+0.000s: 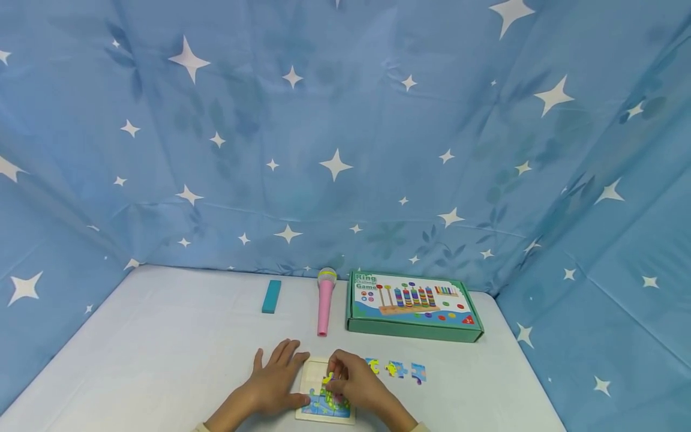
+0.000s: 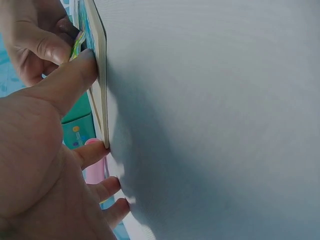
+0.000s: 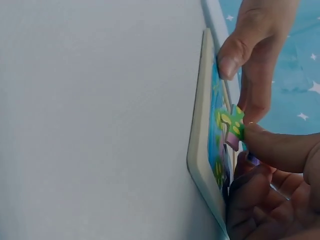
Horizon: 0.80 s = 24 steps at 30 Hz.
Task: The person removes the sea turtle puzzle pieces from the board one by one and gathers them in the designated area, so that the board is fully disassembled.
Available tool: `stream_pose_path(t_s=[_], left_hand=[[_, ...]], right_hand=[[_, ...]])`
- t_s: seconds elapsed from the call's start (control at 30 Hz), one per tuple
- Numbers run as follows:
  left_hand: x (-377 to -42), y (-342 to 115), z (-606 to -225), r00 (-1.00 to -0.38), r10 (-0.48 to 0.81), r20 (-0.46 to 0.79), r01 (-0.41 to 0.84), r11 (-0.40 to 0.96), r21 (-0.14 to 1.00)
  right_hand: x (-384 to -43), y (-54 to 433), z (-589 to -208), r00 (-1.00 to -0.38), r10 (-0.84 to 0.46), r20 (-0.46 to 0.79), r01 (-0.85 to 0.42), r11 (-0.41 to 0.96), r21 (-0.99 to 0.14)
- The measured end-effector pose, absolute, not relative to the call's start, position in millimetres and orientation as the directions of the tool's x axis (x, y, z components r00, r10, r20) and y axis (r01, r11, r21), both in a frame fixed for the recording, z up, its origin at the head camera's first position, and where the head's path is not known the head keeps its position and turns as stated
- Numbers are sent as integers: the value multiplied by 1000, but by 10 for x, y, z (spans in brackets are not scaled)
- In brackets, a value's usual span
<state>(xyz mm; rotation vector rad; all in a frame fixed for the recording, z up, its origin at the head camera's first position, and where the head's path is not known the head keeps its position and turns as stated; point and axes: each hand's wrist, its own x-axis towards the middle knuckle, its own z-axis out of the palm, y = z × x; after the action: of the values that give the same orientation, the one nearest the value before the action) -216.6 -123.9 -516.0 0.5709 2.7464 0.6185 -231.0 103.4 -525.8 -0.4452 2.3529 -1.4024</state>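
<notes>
A square wooden puzzle tray [image 1: 312, 375] lies on the table, its lower part filled with blue and green jigsaw pieces and its upper left bare wood. My left hand [image 1: 274, 382] is spread at the tray's left side. Its thumb [image 2: 75, 75] presses on the tray's face, and a fingertip touches its corner. Over the tray, my right hand [image 1: 353, 379] pinches a green and yellow puzzle piece [image 3: 234, 124] between thumb and fingers. The piece stands tilted against the picture, its lower part partly covered by the fingers.
Three loose puzzle pieces [image 1: 396, 368] lie in a row right of the tray. Behind stand a green Ring Game box [image 1: 414, 307], a pink toy microphone [image 1: 325, 303] and a teal block [image 1: 272, 296]. A blue star-patterned curtain [image 1: 335, 198] encloses the white table [image 1: 178, 348].
</notes>
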Motion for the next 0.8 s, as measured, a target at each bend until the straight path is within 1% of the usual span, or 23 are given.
stream_pose_path(t_s=[0.2, 0.33, 0.43, 0.63, 0.8], left_hand=[[-2161, -1239, -5146, -886, 434, -164, 320, 827, 462], [-2158, -1224, -5154, -886, 434, -164, 318, 825, 467], [-2173, -1218, -5233, -887, 435, -154, 319, 819, 477], [-2163, -1222, -5191, -885, 437, -159, 320, 821, 473], [-2167, -1224, -5178, -883, 435, -177, 309, 822, 478]], right_hand=[[-2321, 1080, -5249, -888, -432, -158, 24, 300, -954], [-2300, 1248, -5180, -894, -418, -158, 42, 274, -961], [-2271, 1490, -5097, -899, -409, -154, 18, 317, -948], [-2274, 2114, -5013, -904, -396, -160, -32, 436, -899], [-2277, 2341, -5054, -898, -409, -164, -77, 512, -855]])
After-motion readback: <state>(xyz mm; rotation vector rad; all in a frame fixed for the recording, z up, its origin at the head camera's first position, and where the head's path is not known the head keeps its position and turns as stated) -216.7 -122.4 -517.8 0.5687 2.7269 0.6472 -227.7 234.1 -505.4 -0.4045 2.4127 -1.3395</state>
